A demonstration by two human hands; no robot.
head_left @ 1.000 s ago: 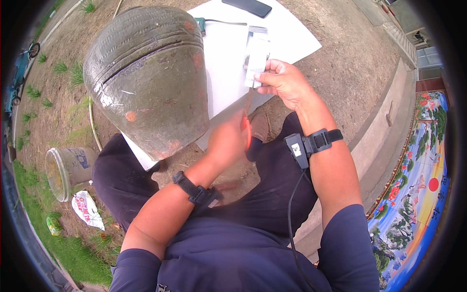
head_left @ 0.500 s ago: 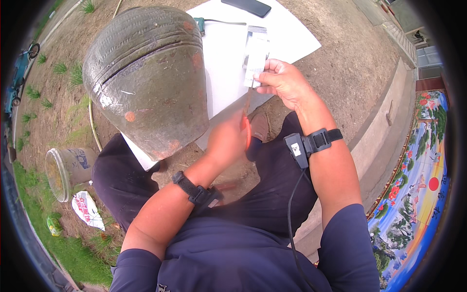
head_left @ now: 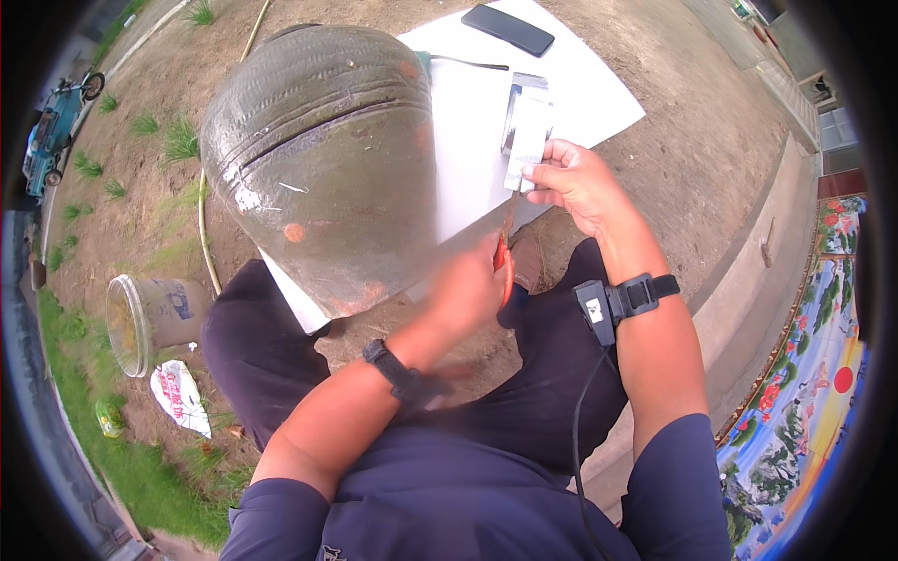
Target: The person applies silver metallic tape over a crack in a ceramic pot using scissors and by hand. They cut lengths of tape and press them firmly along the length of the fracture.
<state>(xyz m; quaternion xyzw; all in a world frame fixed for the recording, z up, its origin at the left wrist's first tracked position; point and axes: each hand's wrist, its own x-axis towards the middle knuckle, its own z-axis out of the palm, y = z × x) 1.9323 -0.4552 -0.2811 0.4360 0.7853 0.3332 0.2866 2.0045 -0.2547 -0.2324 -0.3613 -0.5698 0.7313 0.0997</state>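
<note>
My left hand (head_left: 463, 292), partly blurred, is closed round the orange handles of scissors (head_left: 508, 266). Their brownish blades point up to the lower end of a silvery tape strip (head_left: 520, 168). My right hand (head_left: 578, 187) pinches that strip between thumb and fingers. Above, the strip runs up to a roll of tape (head_left: 529, 101) over the white sheet. To the left of both hands rests a big olive-brown glazed jar (head_left: 327, 178), with a dark line across its side and several orange-brown spots.
A white sheet (head_left: 599, 103) lies under the jar and carries a black phone (head_left: 508, 30). A clear plastic bucket (head_left: 154, 318) and a white bag (head_left: 180, 399) are on the ground at left. A concrete ledge (head_left: 748, 271) runs along the right.
The whole view has shifted, so things appear farther right and a little lower. The scissors' blades now show more plainly at the strip's end. Both hands keep their holds.
</note>
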